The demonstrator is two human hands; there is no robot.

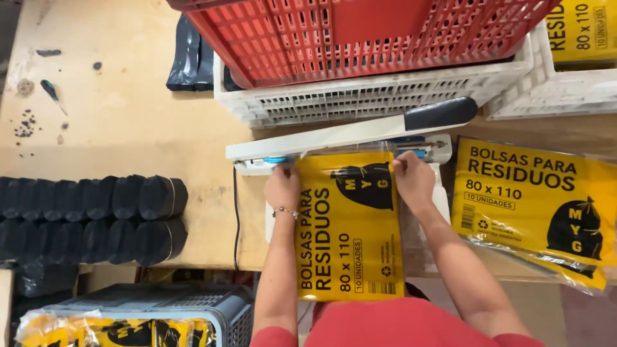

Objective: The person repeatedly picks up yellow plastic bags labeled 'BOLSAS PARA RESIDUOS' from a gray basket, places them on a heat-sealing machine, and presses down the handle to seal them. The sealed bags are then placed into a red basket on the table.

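A yellow packet with black print (350,225) lies flat in front of me, its far open end pushed under the raised arm of a white heat sealer (347,133) with a black handle. My left hand (283,186), with a bead bracelet on the wrist, pinches the packet's far left corner. My right hand (412,180) pinches its far right corner. Both hands hold the packet's clear top edge at the sealer's jaw.
A stack of sealed yellow packets (533,205) lies to the right. A red crate (360,35) sits on a white crate (366,96) behind the sealer. Two rows of black rolls (90,218) lie at left. A grey crate with yellow packets (148,321) stands below.
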